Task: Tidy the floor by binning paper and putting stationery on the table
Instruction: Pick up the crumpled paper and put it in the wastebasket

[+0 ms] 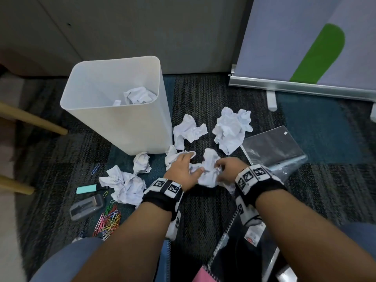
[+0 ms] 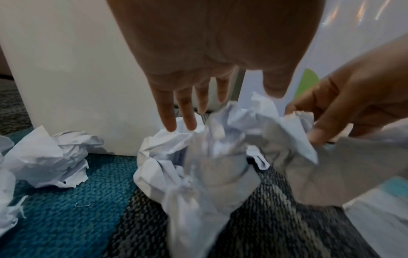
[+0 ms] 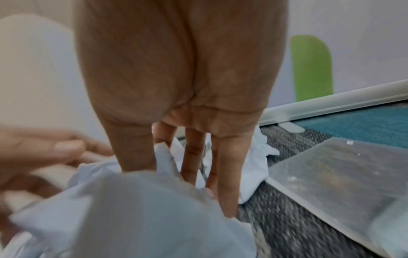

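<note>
Several crumpled white paper balls lie on the carpet in front of a white bin (image 1: 114, 119), which holds one crumpled sheet (image 1: 138, 95). Both hands are on the nearest paper ball (image 1: 208, 169). My left hand (image 1: 191, 161) reaches over it with straight, spread fingers (image 2: 170, 115), their tips touching the paper (image 2: 198, 157). My right hand (image 1: 219, 169) pinches the ball's right edge between thumb and curled fingers (image 2: 320, 125); in the right wrist view its fingers (image 3: 227, 174) dig into the paper (image 3: 132, 218). Other balls (image 1: 189, 129), (image 1: 232, 127), (image 1: 142, 162), (image 1: 124, 184) lie around.
Left of my arms lie a mint highlighter (image 1: 86, 189), a clear case (image 1: 86, 207) and coloured paper clips (image 1: 107, 220). A clear plastic folder (image 1: 272, 147) is on the right, spiral notebooks (image 1: 223, 241) near my knees. Wooden legs (image 1: 32, 119) stand left, a banner base (image 1: 301, 86) behind.
</note>
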The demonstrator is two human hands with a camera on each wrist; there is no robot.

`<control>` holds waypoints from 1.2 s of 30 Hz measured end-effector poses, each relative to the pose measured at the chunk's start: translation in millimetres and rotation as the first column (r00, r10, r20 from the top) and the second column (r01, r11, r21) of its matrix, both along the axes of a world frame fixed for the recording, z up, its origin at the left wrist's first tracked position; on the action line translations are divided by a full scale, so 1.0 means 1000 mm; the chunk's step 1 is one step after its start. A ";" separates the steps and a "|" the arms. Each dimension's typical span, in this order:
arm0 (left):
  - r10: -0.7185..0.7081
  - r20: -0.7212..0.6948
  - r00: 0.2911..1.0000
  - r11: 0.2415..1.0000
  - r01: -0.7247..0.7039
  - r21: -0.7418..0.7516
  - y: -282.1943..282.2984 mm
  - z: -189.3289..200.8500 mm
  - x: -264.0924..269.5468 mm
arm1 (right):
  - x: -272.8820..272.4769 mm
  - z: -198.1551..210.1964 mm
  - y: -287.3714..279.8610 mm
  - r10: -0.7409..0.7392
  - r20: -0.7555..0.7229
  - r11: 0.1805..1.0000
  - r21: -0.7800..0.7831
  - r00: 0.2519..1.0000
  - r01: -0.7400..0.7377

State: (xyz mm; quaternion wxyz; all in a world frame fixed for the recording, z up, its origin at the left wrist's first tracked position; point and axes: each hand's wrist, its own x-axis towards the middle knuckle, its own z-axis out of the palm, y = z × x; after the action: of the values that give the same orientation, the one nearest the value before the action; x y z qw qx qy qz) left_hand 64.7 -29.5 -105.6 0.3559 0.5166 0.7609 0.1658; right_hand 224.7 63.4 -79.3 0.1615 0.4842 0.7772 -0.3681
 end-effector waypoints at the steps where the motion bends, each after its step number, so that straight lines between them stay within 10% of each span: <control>1: 0.034 0.048 0.998 0.999 -0.035 0.015 0.000 0.005 -0.001 | -0.001 0.008 0.008 -0.055 -0.039 0.998 -0.006 0.998 0.055; 9: 0.230 0.381 0.896 0.875 -0.362 0.323 0.023 0.058 -0.013 | -0.031 0.081 0.040 -0.197 -0.354 0.970 0.066 0.914 0.235; 16: 0.251 0.390 0.886 0.688 -0.447 0.572 0.026 0.118 -0.030 | -0.062 0.130 0.029 -0.143 -0.552 0.939 0.186 0.822 0.288; 23: 0.353 0.426 0.833 0.470 -0.551 0.689 0.018 0.178 -0.066 | -0.088 0.160 0.017 -0.080 -0.792 0.920 0.176 0.605 0.351; 32: 0.461 0.593 0.660 0.188 -0.725 0.662 0.011 0.184 -0.106 | -0.112 0.165 0.007 -0.065 -0.838 0.934 0.141 0.542 0.329; 36: 0.589 0.387 0.709 0.284 -0.631 0.722 0.002 0.180 -0.113 | -0.112 0.162 0.005 -0.046 -0.795 0.925 0.195 0.605 0.326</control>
State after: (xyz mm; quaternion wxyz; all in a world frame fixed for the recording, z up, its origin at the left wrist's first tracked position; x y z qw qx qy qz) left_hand -48.0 -27.5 74.6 0.0007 0.2847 0.7217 0.6310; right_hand 113.0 68.4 82.6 -0.3104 0.3758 0.7632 -0.4242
